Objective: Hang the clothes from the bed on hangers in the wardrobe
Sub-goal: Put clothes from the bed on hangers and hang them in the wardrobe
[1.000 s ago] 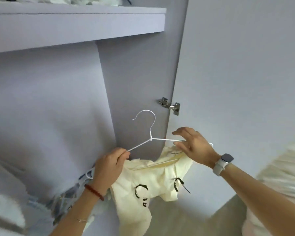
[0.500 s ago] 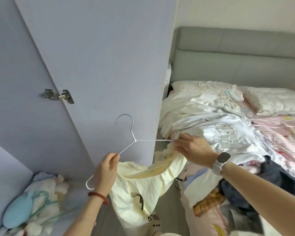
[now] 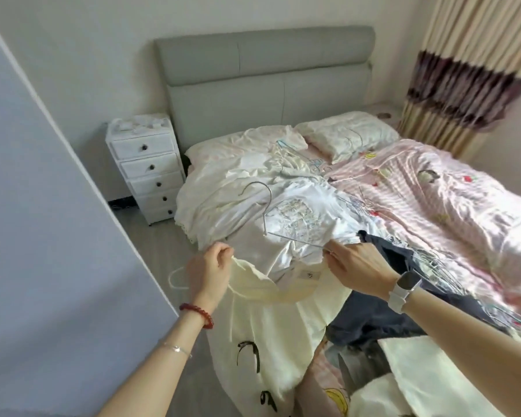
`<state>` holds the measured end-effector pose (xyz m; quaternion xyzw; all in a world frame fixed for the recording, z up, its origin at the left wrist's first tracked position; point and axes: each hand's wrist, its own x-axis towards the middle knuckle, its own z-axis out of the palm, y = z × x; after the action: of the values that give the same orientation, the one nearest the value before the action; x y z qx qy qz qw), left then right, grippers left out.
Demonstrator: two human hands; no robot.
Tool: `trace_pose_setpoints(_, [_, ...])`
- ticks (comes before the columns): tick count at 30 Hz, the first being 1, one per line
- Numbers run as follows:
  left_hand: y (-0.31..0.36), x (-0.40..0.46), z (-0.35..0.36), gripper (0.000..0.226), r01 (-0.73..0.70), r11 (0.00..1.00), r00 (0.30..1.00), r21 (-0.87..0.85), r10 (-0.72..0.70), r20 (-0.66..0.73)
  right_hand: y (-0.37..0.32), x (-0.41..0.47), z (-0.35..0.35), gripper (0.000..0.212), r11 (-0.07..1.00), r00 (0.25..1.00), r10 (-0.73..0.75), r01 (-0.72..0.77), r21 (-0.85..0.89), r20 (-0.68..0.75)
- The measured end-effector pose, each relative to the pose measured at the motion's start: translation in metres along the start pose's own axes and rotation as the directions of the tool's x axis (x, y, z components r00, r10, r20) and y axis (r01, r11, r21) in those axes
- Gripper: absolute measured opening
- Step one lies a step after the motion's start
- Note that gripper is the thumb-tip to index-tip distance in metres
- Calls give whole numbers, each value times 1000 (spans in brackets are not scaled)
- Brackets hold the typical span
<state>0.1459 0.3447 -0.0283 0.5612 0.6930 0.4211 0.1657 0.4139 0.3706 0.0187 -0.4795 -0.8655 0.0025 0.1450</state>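
A pale yellow shirt (image 3: 271, 332) with black marks hangs in front of me over the bed's near edge. My left hand (image 3: 209, 273) pinches its collar at the left together with the left end of a white wire hanger (image 3: 265, 212). My right hand (image 3: 355, 266) grips the hanger's right arm and the collar's right side. The hanger's hook points up over the bed. More clothes lie on the bed (image 3: 433, 200): a white printed garment (image 3: 301, 218) and a dark navy garment (image 3: 382, 308).
The lilac wardrobe door (image 3: 42, 236) stands at my left. A white chest of drawers (image 3: 151, 170) sits beside the grey headboard (image 3: 262, 73). Loose wire hangers (image 3: 433, 266) lie on the pink striped quilt. Curtains (image 3: 469, 70) hang at the far right.
My view has swung right, from the wardrobe interior to the bed. Both hands keep hold of the hanger and yellow shirt, now held lower over the bed's edge.
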Motion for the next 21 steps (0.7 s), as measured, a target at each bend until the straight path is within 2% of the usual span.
trace_pose_setpoints(3, [7, 47, 34, 14, -30, 990, 996, 135, 42, -84, 20, 13, 22, 34, 989, 991, 110, -102, 110, -76])
trace_pose_setpoints(6, [12, 87, 46, 32, -81, 970, 976, 229, 124, -180, 22, 34, 41, 36, 935, 968, 230, -191, 300, -103])
trace_pose_setpoints(9, [23, 124, 50, 23, -110, 955, 954, 276, 179, -241, 17, 65, 51, 37, 875, 954, 274, -195, 444, -122])
trace_pose_setpoints(14, [38, 170, 47, 47, -36, 980, 961, 196, 87, -261, 13, 133, 54, 36, 791, 945, 309, -193, 580, -106])
trace_pose_setpoints(18, [24, 207, 44, 51, 11, 992, 970, 126, 20, -242, 1, 199, 55, 36, 747, 941, 318, -170, 642, -120])
trace_pose_setpoints(21, [11, 241, 39, 49, 74, 997, 959, -2, -72, -275, -9, 260, 63, 25, 763, 951, 275, -127, 634, -141])
